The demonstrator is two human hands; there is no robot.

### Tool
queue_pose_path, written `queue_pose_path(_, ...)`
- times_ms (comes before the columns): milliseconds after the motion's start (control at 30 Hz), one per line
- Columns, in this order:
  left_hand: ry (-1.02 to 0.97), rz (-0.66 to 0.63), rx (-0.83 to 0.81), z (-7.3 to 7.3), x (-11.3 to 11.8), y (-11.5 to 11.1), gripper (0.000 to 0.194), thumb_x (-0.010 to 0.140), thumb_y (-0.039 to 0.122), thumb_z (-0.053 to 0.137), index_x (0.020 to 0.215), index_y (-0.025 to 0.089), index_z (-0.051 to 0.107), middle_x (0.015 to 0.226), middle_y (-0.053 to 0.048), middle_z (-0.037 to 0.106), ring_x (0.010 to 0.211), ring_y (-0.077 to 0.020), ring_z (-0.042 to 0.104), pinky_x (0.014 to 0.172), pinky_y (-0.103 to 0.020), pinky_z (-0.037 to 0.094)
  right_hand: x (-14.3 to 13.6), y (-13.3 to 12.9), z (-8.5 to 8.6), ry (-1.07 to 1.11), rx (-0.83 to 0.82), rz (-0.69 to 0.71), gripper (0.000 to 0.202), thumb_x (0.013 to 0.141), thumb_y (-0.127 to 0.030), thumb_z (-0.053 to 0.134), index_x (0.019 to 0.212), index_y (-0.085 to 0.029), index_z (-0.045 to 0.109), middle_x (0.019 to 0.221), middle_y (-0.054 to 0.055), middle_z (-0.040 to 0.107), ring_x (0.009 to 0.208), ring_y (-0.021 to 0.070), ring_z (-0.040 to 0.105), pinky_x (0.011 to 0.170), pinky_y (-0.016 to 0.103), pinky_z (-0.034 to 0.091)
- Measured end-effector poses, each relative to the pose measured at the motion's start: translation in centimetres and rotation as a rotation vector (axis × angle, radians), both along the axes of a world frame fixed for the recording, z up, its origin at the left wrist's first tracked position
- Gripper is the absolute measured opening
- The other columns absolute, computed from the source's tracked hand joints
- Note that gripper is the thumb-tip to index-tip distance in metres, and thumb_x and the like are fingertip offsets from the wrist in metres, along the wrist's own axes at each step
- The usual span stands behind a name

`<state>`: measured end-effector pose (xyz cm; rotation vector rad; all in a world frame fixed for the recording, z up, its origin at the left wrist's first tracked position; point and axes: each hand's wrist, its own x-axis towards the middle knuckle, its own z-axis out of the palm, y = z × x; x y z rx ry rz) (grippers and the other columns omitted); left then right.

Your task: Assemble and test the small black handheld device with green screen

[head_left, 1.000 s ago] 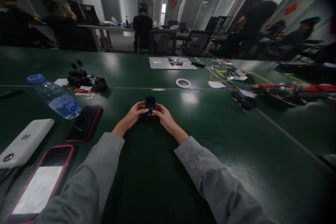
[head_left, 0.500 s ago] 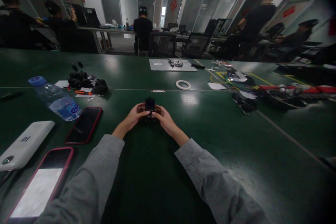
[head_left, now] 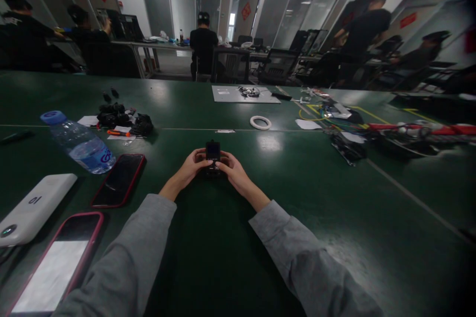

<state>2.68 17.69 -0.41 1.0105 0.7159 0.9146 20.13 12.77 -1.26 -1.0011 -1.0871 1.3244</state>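
A small black device with a dark square screen (head_left: pixel 213 150) stands upright in the middle of the green table (head_left: pixel 208 237). My left hand (head_left: pixel 192 165) is closed around its left side, the thumb lying on the front below the screen. From the right, my right hand (head_left: pixel 235 168) grips the same device, and its thumb rests on the front close to the other thumb. Fingers of both hands are partly hidden behind the device. What the thumbs cover is too small to make out.
To the left lie a water bottle (head_left: pixel 79 143), a dark phone (head_left: pixel 119 181), a phone with a lit screen (head_left: pixel 55 262) and a white power bank (head_left: pixel 35 208). Ahead are black parts (head_left: pixel 122 120), a tape roll (head_left: pixel 261 122) and a white board (head_left: pixel 230 95). Cables (head_left: pixel 409 131) lie right. People sit beyond.
The whole view has tilted up slightly, so the table and hands appear a little lower. Both hands keep their hold on the device.
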Motion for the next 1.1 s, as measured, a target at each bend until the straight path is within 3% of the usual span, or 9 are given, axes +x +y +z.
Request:
queue_pose_path(667, -0.004, 0.009, 0.013, -0.2, 0.3, 0.2, 0.057, 0.062, 0.017, 0.077, 0.114, 0.018, 0.052, 0.112, -0.009, 0.057, 0.107, -0.023, 0.055, 0.099, -0.043, 0.038, -0.4, 0.2, -0.2, -0.077, 0.031, -0.031, 0.053, 0.074, -0.038, 0.069, 0.122, -0.026, 0.05, 0.111, 0.004, 0.059, 0.106, 0.0185, 0.054, 0.096, 0.036, 0.042)
queue_pose_path(833, -0.008, 0.022, 0.038, -0.2, 0.2, 0.2, 0.058, 0.061, 0.015, 0.077, 0.114, 0.018, 0.053, 0.112, -0.008, 0.057, 0.108, -0.0223, 0.054, 0.099, -0.041, 0.039, -0.7, -0.3, 0.0, -0.262, 0.166, -0.135, 0.041, 0.086, -0.045, 0.051, 0.123, -0.028, 0.049, 0.117, 0.004, 0.055, 0.111, 0.0191, 0.05, 0.1, 0.037, 0.037)
queue_pose_path(967, -0.012, 0.04, 0.022, -0.2, 0.0, 0.2, 0.059, 0.062, 0.015, 0.077, 0.116, 0.019, 0.052, 0.114, -0.009, 0.055, 0.109, -0.0227, 0.054, 0.098, -0.042, 0.041, 0.9, -0.4, 0.2, -0.487, 0.276, -0.279, 0.037, 0.09, -0.041, 0.044, 0.125, -0.03, 0.052, 0.11, 0.005, 0.055, 0.107, 0.0223, 0.048, 0.102, 0.041, 0.031)
queue_pose_path(1100, -0.012, 0.05, 0.007, -0.4, 0.0, 0.4, 0.06, 0.062, 0.014, 0.077, 0.117, 0.019, 0.052, 0.114, -0.009, 0.055, 0.109, -0.0228, 0.054, 0.098, -0.042, 0.041, 2.6, 0.1, -0.4, -0.839, 0.348, -0.299, 0.035, 0.088, -0.028, 0.044, 0.119, -0.027, 0.06, 0.096, 0.009, 0.049, 0.091, 0.0239, 0.047, 0.088, 0.043, 0.038)
